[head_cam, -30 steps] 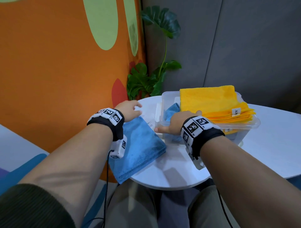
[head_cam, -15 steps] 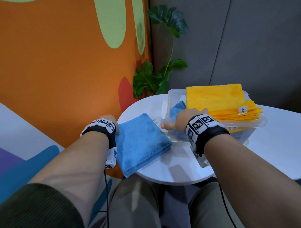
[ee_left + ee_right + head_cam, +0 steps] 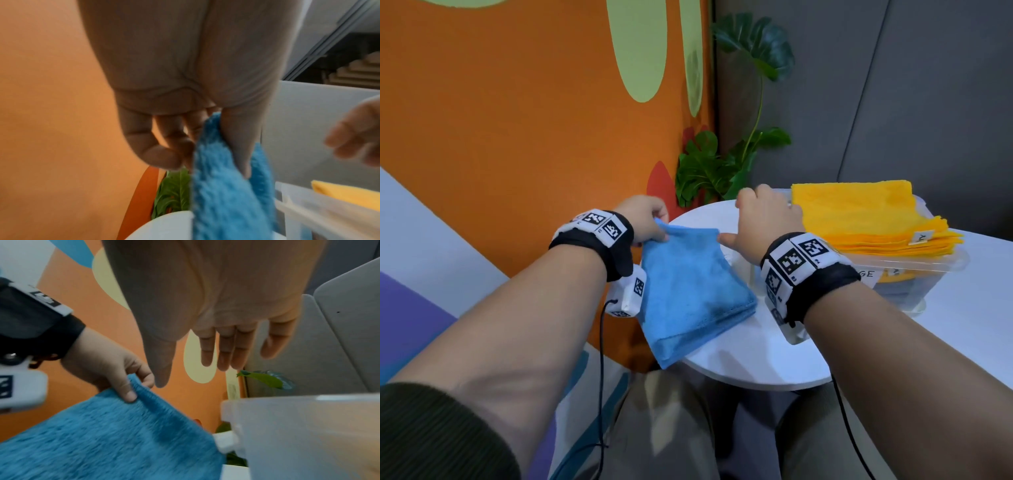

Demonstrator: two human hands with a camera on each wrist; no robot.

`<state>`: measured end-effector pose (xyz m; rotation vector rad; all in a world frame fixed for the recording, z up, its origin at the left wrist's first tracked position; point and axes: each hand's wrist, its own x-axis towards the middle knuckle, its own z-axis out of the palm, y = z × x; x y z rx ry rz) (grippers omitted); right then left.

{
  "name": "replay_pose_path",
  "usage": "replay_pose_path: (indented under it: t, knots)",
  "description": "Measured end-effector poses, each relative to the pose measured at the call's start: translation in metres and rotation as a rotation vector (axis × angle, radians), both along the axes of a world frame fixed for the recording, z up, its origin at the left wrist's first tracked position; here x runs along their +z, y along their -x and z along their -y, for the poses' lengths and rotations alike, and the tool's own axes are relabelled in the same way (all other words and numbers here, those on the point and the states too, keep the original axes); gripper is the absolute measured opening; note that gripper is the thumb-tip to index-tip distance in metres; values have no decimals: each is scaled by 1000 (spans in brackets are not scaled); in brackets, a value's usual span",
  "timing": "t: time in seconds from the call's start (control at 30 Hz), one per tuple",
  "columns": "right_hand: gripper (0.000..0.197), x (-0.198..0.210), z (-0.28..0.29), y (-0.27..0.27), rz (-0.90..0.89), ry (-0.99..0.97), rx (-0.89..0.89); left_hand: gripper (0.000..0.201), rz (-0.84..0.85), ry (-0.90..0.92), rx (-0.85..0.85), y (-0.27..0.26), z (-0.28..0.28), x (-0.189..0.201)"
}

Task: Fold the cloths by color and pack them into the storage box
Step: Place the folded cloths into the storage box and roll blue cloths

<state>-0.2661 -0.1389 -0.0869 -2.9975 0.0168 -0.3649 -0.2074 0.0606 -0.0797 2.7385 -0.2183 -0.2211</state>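
1. Nearest the person, the folded blue cloth (image 3: 693,291) lay on the round white table (image 3: 753,356), its near corner hanging over the rim; it was probably set there as the folding spot, just beside the box it was bound for.
2. The left hand (image 3: 645,219) pinched the cloth's far left corner between thumb and fingers and raised it off the table, by my reading to lift the cloth or turn it over.
3. The right hand (image 3: 763,222) hovered at the cloth's far right corner with its fingers relaxed and slightly spread, holding nothing, likely about to take that corner.
4. Beyond the right wrist stood the clear storage box (image 3: 914,267), a stack of folded yellow cloths (image 3: 866,219) resting on its rim, so that colour looked already sorted.
5. Farthest off, a leafy plant (image 3: 722,164) stood against the orange wall (image 3: 517,120).
6. The left wrist view showed what the head view hid: the cloth's edge ran between the thumb and the curled fingers (image 3: 164,146).
7. The right wrist view made plain that the right fingers (image 3: 224,350) were clear of the cloth, and it showed the left thumb pressing the corner from above.
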Motion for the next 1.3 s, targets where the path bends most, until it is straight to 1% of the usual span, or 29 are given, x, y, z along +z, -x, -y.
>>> replay_pose_path:
  t: [0.03,0.1,0.17,0.2,0.23,0.3,0.33,0.37,0.4,0.47,0.5,0.57,0.63,0.67,0.73,0.8,0.83,0.87,0.93,1.03,1.1,1.17,1.23,1.3]
  knots:
    - [61,1,-5,-1,42,-8,77,18,25,60,-73,1,-1,8]
    - [67,0,-13,-2,65,-31,199,22,44,127,-203,7,-2,24]
    - [75,3,-20,-4,33,-58,270,23,38,178,-283,10,-5,38]
    - [73,5,-22,-6,10,-61,292,23,30,209,-305,11,-7,43]
    - [62,7,-24,-7,-9,-53,306,23,16,241,-323,13,-9,47]
    - [27,12,-28,-7,-30,-17,322,23,-8,291,-330,14,-14,51]
    - [15,14,-29,-7,-37,-24,326,24,-9,311,-318,15,-17,50]
    - [11,15,-30,-7,-36,-54,330,25,-6,334,-293,15,-20,49]
    - [10,14,-32,-7,-34,-100,334,27,-16,359,-261,15,-24,47]
    - [9,13,-35,-10,-26,-202,338,37,-103,370,-183,13,-34,37]
    - [8,12,-36,-11,-25,-246,330,40,-159,317,-151,14,-39,31]
    - [8,11,-38,-12,-18,-331,307,36,-258,156,-93,15,-49,17]
    - [11,11,-39,-13,-19,-404,283,32,-309,89,-33,17,-59,7]
    - [12,11,-39,-13,-26,-440,267,32,-316,103,-16,16,-63,5]
    - [12,10,-38,-13,-62,-491,216,26,-314,207,9,14,-72,4]
    - [13,8,-38,-14,-124,-496,156,11,-246,284,30,10,-77,9]
    - [15,6,-37,-15,-166,-481,133,9,-194,288,47,9,-77,14]
    - [19,4,-37,-16,-211,-462,118,10,-156,284,62,8,-77,18]
    - [25,1,-36,-15,-299,-399,96,14,-132,235,60,7,-72,25]
    - [30,-4,-35,-5,-420,-231,70,25,-195,12,6,7,-61,18]
    - [34,-10,-35,0,-525,-113,91,44,-241,-170,-34,7,-54,1]
    - [32,-17,-35,2,-593,-46,120,60,-245,-304,-33,8,-50,-19]
    - [27,-25,-34,-2,-610,-49,116,62,-262,-333,5,10,-50,-34]
    - [33,-34,-34,-6,-613,-64,99,57,-308,-340,48,12,-50,-44]
